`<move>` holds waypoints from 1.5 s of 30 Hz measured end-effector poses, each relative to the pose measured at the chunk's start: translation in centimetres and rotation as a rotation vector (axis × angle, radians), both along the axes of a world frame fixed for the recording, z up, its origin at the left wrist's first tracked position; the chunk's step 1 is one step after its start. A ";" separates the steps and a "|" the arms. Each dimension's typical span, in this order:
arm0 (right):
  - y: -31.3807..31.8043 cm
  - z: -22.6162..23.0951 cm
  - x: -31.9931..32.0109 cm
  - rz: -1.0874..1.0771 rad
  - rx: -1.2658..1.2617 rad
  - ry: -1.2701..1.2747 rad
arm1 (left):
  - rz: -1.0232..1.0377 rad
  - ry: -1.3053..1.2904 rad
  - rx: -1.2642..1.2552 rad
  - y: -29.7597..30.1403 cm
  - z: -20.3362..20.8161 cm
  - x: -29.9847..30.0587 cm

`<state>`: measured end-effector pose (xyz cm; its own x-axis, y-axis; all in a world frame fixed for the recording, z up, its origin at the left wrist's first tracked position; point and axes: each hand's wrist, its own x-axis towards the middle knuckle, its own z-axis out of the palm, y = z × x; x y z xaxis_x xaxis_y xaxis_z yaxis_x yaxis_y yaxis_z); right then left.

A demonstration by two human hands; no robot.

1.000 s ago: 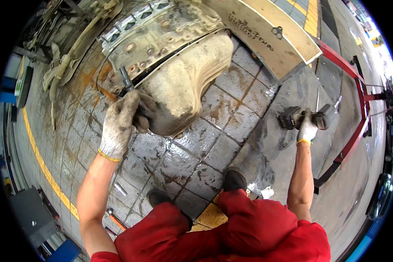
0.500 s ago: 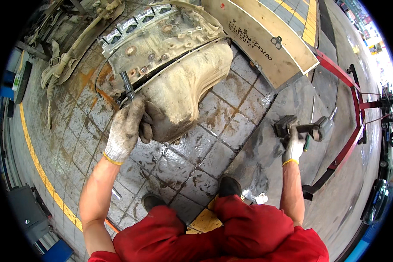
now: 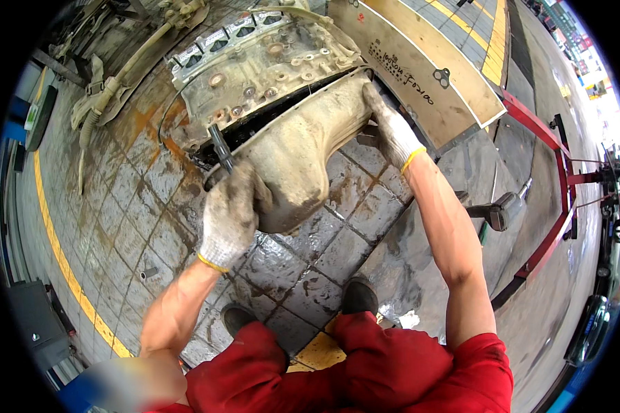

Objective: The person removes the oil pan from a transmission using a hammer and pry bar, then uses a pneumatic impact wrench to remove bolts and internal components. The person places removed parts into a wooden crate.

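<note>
A dirty, beige oil pan [image 3: 300,158] lies against the grimy engine block [image 3: 255,82], with a dark gap along their joint. My left hand [image 3: 231,210], in a soiled white glove, is closed on the pan's near left end. A dark cylindrical piece [image 3: 220,146], like a socket, sticks out beyond its fingers; whether the hand holds it is unclear. My right hand [image 3: 393,131], gloved too, grips the pan's far right end, its thumb on top and its fingers partly hidden below. A cordless impact wrench [image 3: 503,210] rests on the floor mat to the right, partly behind my right forearm.
A tan panel [image 3: 420,65] with handwriting stands behind the pan's right end. On the right is a red metal frame [image 3: 541,131]. A small metal cylinder [image 3: 149,273] lies on the wet tiles [image 3: 275,265] at left. A dirty shaft-like part [image 3: 114,82] lies far left.
My right hand has let go of the impact wrench and taken hold of the pan's far right end. My left hand has shifted slightly right, and the pan's dark gap looks wider.
</note>
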<state>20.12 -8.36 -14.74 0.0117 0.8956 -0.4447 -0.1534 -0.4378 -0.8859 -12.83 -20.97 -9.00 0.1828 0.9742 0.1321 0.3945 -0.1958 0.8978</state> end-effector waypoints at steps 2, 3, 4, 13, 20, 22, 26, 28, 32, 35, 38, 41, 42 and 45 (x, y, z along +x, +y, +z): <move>0.2 0.8 -0.9 0.029 0.012 0.026 | 0.017 -0.183 -0.183 -1.3 0.3 0.9; 0.3 0.9 -0.8 0.034 0.012 0.030 | -0.002 -0.194 -0.131 -1.6 0.1 1.3; 0.2 0.9 -0.7 0.021 0.004 0.044 | 0.021 -0.286 -0.215 -1.9 0.3 1.7; -0.7 2.0 -2.1 -0.006 0.055 -0.001 | 0.033 -0.039 -0.084 -2.8 0.7 2.7; 0.5 0.9 -1.1 0.044 -0.005 -0.187 | 0.042 0.022 -0.026 -2.8 0.1 2.2; 1.3 0.6 -0.8 -0.052 0.000 -0.083 | 0.049 0.029 -0.010 -3.2 -0.1 2.5; 2.3 0.1 -0.2 0.015 0.029 -0.009 | 0.070 -0.021 -0.083 -3.0 -0.4 2.4; 1.9 0.4 -0.8 0.047 0.016 0.015 | -0.001 0.082 -0.009 -2.6 -0.3 1.7; 2.4 0.6 -0.7 0.140 -0.055 0.149 | -0.034 -0.088 0.038 -0.9 -1.3 0.0; 2.4 0.1 -0.8 0.117 -0.095 0.165 | -0.046 -0.011 -0.091 2.8 0.0 -3.2; 2.9 -0.8 -0.8 0.067 -0.096 0.185 | 0.004 -0.362 -0.249 4.4 -1.8 -3.7; 3.0 -1.0 -0.5 0.069 -0.036 0.232 | 0.012 -0.246 -0.260 4.2 -1.1 -3.3; 3.0 -1.1 -0.8 0.029 -0.063 0.238 | 0.014 -0.215 -0.296 3.4 -0.7 -3.2; 3.4 -1.7 0.2 0.085 -0.003 0.344 | -0.085 0.023 -0.044 0.1 -0.4 -1.5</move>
<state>20.27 -4.94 -16.47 -0.2139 0.8854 -0.4126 -0.4053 -0.4648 -0.7873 -14.35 -20.88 -9.45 0.2678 0.9597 0.0847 0.3989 -0.1905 0.8970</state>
